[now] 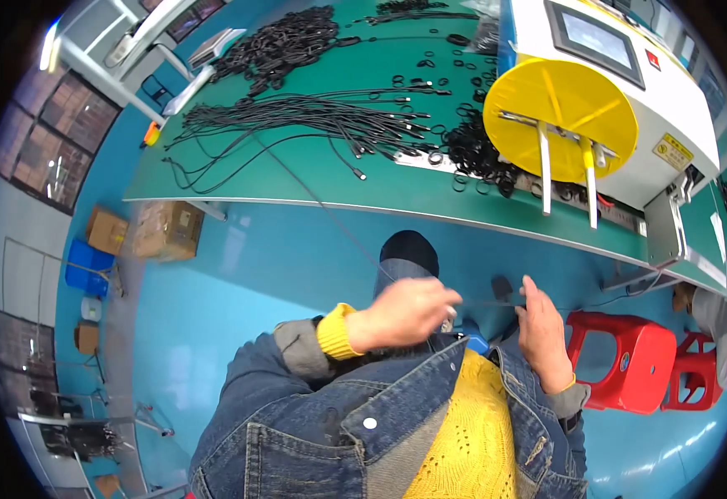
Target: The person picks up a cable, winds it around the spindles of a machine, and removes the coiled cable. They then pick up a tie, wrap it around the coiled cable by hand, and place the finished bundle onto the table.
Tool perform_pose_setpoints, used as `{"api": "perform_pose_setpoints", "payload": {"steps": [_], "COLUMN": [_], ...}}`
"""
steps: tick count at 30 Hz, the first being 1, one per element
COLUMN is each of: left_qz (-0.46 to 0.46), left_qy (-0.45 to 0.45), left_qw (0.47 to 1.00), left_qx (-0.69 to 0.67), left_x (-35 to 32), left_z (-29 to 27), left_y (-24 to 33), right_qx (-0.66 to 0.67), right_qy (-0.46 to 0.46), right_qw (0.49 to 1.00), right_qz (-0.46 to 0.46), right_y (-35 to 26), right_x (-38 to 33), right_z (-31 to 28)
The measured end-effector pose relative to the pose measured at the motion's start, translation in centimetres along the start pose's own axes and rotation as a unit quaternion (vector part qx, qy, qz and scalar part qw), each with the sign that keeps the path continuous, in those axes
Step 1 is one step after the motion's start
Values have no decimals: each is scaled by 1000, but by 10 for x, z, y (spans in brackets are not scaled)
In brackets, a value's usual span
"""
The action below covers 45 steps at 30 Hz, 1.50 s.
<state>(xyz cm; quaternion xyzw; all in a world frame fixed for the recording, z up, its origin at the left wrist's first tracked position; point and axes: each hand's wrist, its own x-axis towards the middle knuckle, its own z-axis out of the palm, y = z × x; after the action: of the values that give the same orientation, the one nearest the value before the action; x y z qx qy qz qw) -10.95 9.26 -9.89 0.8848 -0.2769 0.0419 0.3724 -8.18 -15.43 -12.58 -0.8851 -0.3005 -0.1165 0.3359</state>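
Note:
In front of my jacket, my left hand [409, 312] is closed round a thin black cable [330, 212] that trails up over the table edge to the pile. My right hand [542, 337] is a little to the right, its fingers pointing upward and slightly blurred. A faint stretch of the cable spans the gap between both hands, and the right thumb and fingers pinch it. On the green table [297, 179] lies a bundle of straight black cables [297, 116] with metal plugs.
A white machine [671, 100] with a yellow disc [559, 116] and two prongs stands at the table's right. Coiled black cables [284, 41] and small black rings [476, 150] lie on the table. Red stools [621, 358] stand at right, cardboard boxes [168, 230] at left.

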Motion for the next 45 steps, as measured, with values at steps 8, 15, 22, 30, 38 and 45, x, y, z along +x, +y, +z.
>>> {"api": "perform_pose_setpoints", "payload": {"steps": [8, 15, 22, 30, 38, 45], "left_qz": [-110, 29, 108, 72, 44, 78], "left_qy": [-317, 18, 125, 236, 219, 260], "left_qw": [817, 974, 978, 966, 974, 961], "left_qx": [-469, -225, -129, -76, -50, -43], "left_x": [65, 98, 137, 189, 211, 202], "left_z": [15, -3, -33, -28, -31, -27], "left_y": [68, 49, 60, 26, 14, 11], "right_qx": [203, -136, -155, -227, -184, -140], "right_qy": [89, 144, 293, 307, 342, 332], "right_qw": [974, 980, 940, 924, 920, 926], "right_qz": [54, 21, -79, 6, 53, 115], "right_y": [13, -13, -1, 29, 60, 69], "right_x": [-11, 23, 59, 114, 148, 126], "right_z": [-25, -64, -83, -62, -45, -39]}}
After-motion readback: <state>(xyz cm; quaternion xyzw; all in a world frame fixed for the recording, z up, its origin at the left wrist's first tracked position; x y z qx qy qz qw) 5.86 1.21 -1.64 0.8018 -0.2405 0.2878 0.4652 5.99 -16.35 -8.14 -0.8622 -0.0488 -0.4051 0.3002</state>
